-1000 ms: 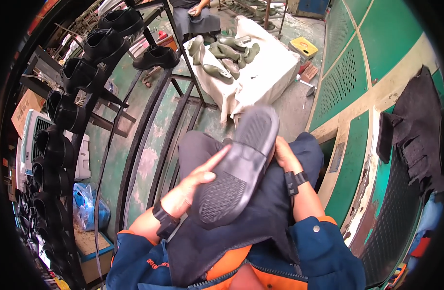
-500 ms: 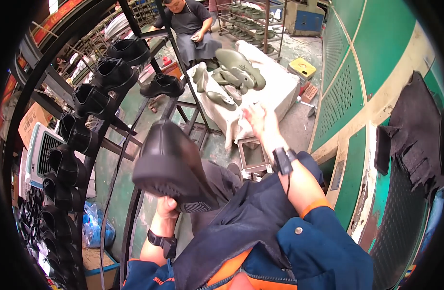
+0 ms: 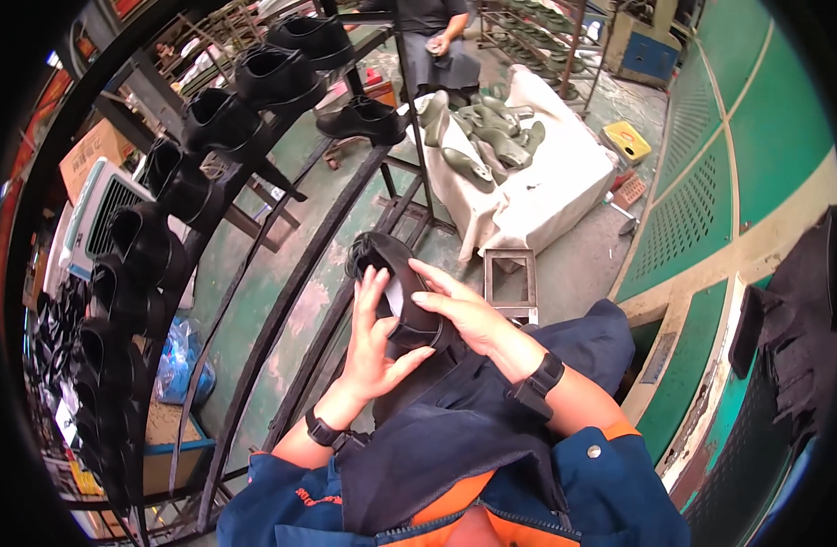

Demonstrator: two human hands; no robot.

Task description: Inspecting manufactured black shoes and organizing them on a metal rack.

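Note:
A black leather shoe (image 3: pixel 421 321) rests over my lap with its opening facing up and a pale lining showing inside. My left hand (image 3: pixel 371 354) is against its left side, the fingers by the opening and the thumb reaching along the heel. From the other side my right hand (image 3: pixel 468 314) grips the shoe, with its fingers along the upper. Some of the shoe is covered by both hands. Close on the left stands a black metal rack holding several black shoes (image 3: pixel 225 128), and a single black shoe (image 3: pixel 364 121) sits on its farther bar.
Olive-green shoe lasts (image 3: pixel 491 137) lie piled on a table under a white cloth (image 3: pixel 555 196). Beyond it a seated person's hand (image 3: pixel 441 43) holds a small item. A small metal-framed stool (image 3: pixel 509 278) stands ahead. Green machine panels (image 3: pixel 687 205) line the right.
The lasts my right hand was lifting are back on the pile, and that hand has come to the shoe. The shoe has turned from sole-showing to opening-up.

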